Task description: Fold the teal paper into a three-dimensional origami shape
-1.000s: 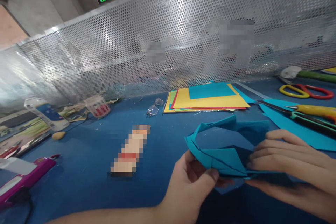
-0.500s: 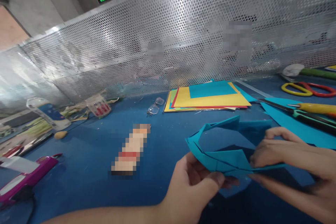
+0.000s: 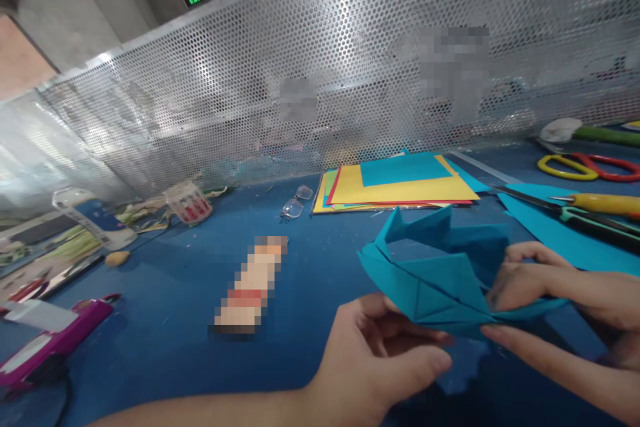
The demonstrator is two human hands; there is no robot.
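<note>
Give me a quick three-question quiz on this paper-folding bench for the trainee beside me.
1. True or false: the right hand pinches the folded teal paper.
2. Which lies nearest the stack of coloured sheets? A) eyeglasses B) magenta tool C) white bottle
3. What colour is the sheet on top of that stack?

Key
1. True: its fingers grip the paper's right end, while the left hand is open just below the paper.
2. A: the eyeglasses lie just left of the stack.
3. Teal, lying on a yellow sheet.
</note>
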